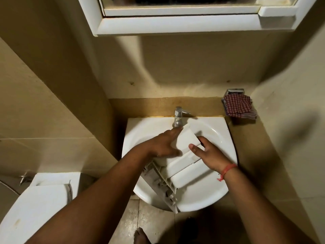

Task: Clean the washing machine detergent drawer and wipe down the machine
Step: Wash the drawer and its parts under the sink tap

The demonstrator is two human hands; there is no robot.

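The white plastic detergent drawer (182,164) lies upside down and slanted across the white washbasin (221,136), its far end under the chrome tap (178,117). My left hand (163,145) rests on the drawer's left side with fingers stretched toward the tap. My right hand (209,154) grips the drawer's right side, thumb on top and fingers curled round its edge. The drawer's ribbed underside and clips show at its near left edge.
A red checked cloth (239,107) hangs from a chrome holder on the ledge right of the basin. A white toilet cistern and lid (40,199) stand at the lower left. A white mirror cabinet (184,16) juts out overhead. Beige tiled walls close in on both sides.
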